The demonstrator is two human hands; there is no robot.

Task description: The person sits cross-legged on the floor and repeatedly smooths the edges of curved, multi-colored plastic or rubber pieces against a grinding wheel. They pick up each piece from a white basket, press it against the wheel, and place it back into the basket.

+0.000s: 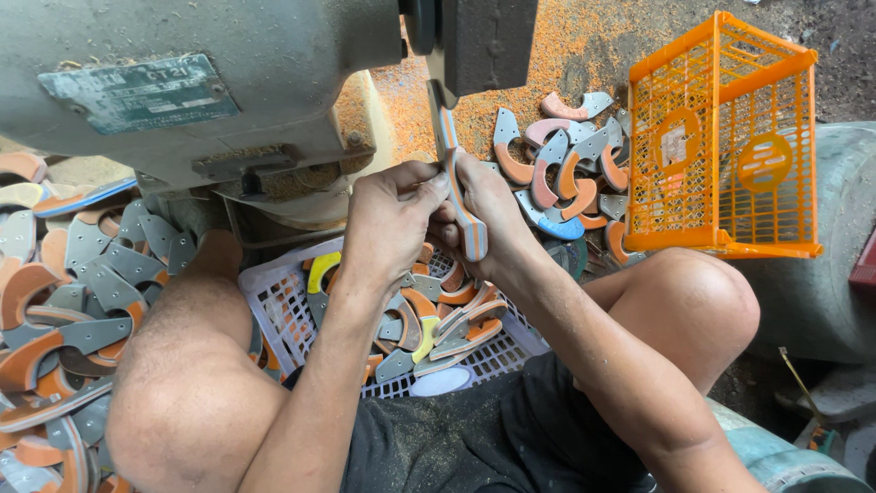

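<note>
Gripping a curved grey-and-orange strip [464,205] edge-up, left hand [391,219] and right hand [484,215] hold it under the grey machine [182,82]; white basket [274,301] below holds similar pieces, orange basket [721,137] stands on the orange-dusted floor [566,46].

Grey-green rectangular nameplate [139,92] at ten o'clock, riveted to machine housing [274,55], tilted slightly, worn, dusty, raised lettering too small to make out. Round orange label disc [765,163] at two o'clock, moulded into near wall of orange basket [721,137], pale stripes across it. Second disc [676,141] just left, on adjoining wall, holding pale square patch. No screens, signs or packages otherwise.
</note>
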